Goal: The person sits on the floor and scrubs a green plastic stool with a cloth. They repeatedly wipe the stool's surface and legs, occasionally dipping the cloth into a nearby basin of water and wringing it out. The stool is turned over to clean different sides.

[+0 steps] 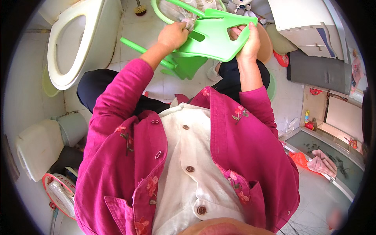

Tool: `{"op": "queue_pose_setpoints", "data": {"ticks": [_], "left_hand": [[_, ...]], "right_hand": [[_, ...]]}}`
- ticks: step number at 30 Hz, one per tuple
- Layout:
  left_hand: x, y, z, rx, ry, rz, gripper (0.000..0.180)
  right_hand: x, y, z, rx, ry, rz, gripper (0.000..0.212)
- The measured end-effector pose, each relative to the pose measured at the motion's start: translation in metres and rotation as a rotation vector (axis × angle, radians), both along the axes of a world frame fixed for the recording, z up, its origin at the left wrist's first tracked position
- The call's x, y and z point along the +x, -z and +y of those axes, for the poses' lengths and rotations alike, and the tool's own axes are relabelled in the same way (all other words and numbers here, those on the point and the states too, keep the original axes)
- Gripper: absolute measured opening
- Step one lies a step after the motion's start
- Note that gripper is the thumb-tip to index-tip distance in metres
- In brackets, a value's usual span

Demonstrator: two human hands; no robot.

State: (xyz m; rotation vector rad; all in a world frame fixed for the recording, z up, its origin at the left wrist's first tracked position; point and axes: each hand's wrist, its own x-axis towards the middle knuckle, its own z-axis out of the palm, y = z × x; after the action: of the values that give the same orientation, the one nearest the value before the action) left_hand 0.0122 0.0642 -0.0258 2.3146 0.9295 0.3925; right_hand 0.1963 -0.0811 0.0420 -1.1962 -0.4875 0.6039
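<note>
A bright green plastic chair (pixel 213 41) is tipped over in front of my knees, its legs pointing off to the left. My right hand (pixel 250 44) grips the edge of its backrest, with fingers showing through a cutout. A crumpled pale cloth (pixel 189 23) is bunched in my closed left hand (pixel 172 37), up against the chair beside a slot. Just beyond that hand stands a light green basin (pixel 156 8) with clear and whitish stuff inside, partly hidden by the chair.
On the left is a toilet (pixel 84 43) with its seat exposed. A brush (pixel 140 10) stands on the tiled floor. White drawers (pixel 319 43) are at the right, with an orange basin (pixel 265 43) nearer me. A glass-topped unit (pixel 313 143) carries a pink cloth (pixel 324 163).
</note>
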Motion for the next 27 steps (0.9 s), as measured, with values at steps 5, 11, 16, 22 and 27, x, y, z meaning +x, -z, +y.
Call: {"op": "queue_pose_setpoints", "data": {"ticks": [5,11,16,22,27], "left_hand": [[-0.012,-0.029,-0.049,-0.009,0.158,-0.489,0.033],[-0.024,-0.079,-0.097,-0.053,0.281,-0.902,0.026],[-0.024,-0.058,-0.097,-0.029,0.317,-0.848,0.028],[-0.056,0.007,-0.066,0.213,0.207,-0.655,0.029],[-0.079,0.036,-0.002,-0.329,-0.688,-0.494,0.026]], "right_hand": [[0.009,0.009,0.002,-0.048,0.009,0.015,0.046],[-0.002,0.002,0.017,-0.009,-0.029,0.057,0.043],[0.011,0.011,0.004,-0.027,-0.037,0.002,0.046],[-0.006,-0.008,0.004,-0.095,-0.041,0.016,0.058],[0.024,0.019,0.007,-0.055,-0.068,0.082,0.048]]}}
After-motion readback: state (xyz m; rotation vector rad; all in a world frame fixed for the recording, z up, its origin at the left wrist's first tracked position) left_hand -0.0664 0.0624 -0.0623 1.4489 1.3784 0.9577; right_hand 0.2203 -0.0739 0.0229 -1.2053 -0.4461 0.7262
